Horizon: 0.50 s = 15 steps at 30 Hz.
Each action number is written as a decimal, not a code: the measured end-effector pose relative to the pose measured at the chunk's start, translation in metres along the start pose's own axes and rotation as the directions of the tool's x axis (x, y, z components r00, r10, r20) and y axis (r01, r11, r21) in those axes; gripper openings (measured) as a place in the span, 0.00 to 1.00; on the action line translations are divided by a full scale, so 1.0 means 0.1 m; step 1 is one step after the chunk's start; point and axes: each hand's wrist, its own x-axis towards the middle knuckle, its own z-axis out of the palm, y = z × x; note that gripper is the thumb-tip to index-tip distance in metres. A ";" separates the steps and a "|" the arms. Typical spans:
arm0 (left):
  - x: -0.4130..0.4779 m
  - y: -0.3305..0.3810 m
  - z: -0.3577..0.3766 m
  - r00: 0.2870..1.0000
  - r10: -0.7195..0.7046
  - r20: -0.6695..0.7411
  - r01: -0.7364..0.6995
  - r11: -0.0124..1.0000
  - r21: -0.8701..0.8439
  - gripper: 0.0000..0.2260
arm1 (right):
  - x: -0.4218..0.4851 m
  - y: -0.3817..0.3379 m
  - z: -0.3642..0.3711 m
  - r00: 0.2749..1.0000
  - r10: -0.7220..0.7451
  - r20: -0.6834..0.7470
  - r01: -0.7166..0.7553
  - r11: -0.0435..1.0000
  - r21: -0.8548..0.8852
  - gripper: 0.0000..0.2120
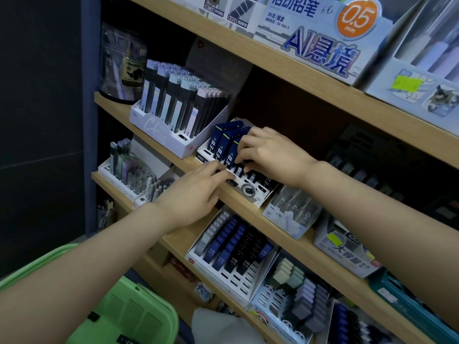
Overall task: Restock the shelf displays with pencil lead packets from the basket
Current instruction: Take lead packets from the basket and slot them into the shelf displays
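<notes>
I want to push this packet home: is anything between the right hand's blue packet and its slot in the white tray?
Nothing visible does. The right hand grips the blue packet, which already stands in the white tray. The left hand only touches the tray's front, beside it. The slot itself is hidden by the fingers.

View: one wide-angle camera on the person's head.
Facing: forward and down, tilted, onto wooden shelves (298,75).
Nearness: close; both forearms enter from the bottom edge.
Lower left corner: green basket (139,314).
</notes>
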 end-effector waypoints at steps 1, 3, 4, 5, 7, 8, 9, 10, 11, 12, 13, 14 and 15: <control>0.00 0.00 -0.01 1.000 -0.002 0.013 0.002 1.000 0.001 0.20 | 0.00 -0.02 -0.03 1.000 0.020 0.018 -0.020 1.000 0.000 0.12; -0.01 0.01 -0.02 0.999 -0.011 0.043 0.010 1.000 0.012 0.21 | -0.03 -0.05 -0.07 0.996 0.056 0.065 -0.055 0.998 -0.016 0.14; -0.01 0.01 -0.03 0.998 -0.016 0.055 0.015 0.999 0.028 0.22 | -0.04 -0.08 -0.09 0.994 0.075 0.080 -0.073 0.997 -0.030 0.14; -0.03 0.01 -0.03 0.998 -0.022 0.064 0.018 0.998 0.053 0.22 | -0.05 -0.13 -0.11 0.991 0.100 0.084 -0.096 0.994 -0.045 0.15; -0.11 0.00 -0.05 0.998 -0.038 0.055 0.030 0.991 0.132 0.22 | -0.05 -0.27 -0.13 0.990 0.139 0.030 -0.136 0.987 -0.083 0.14; -0.18 -0.02 -0.06 0.998 -0.051 0.046 0.042 0.983 0.180 0.21 | -0.06 -0.37 -0.12 0.989 0.148 -0.030 -0.150 0.984 -0.099 0.14; -0.27 -0.04 -0.07 0.997 -0.065 0.032 0.056 0.973 0.222 0.19 | -0.06 -0.47 -0.09 0.983 0.154 -0.099 -0.164 0.982 -0.097 0.13; -0.39 -0.07 -0.09 0.997 -0.072 0.007 0.068 0.965 0.254 0.16 | -0.05 -0.58 -0.05 0.973 0.157 -0.166 -0.172 0.982 -0.079 0.12; -0.52 -0.11 -0.09 0.997 -0.075 -0.027 0.079 0.958 0.275 0.13 | -0.05 -0.70 0.00 0.963 0.160 -0.215 -0.174 0.983 -0.049 0.12; -0.67 -0.16 -0.09 0.995 -0.084 -0.059 0.098 0.953 0.288 0.10 | -0.05 -0.82 0.05 0.956 0.161 -0.244 -0.167 0.986 -0.005 0.11; -0.83 -0.23 -0.08 0.991 -0.106 -0.077 0.125 0.947 0.297 0.09 | -0.03 -0.95 0.12 0.951 0.155 -0.267 -0.150 0.988 0.039 0.11; -0.99 -0.31 -0.05 0.986 -0.144 -0.083 0.163 0.939 0.304 0.08 | -0.02 -1.07 0.20 0.949 0.146 -0.280 -0.128 0.988 0.081 0.11; -1.16 -0.39 -0.01 0.980 -0.183 -0.084 0.200 0.928 0.313 0.08 | 0.01 -1.20 0.29 0.950 0.139 -0.279 -0.109 0.987 0.118 0.10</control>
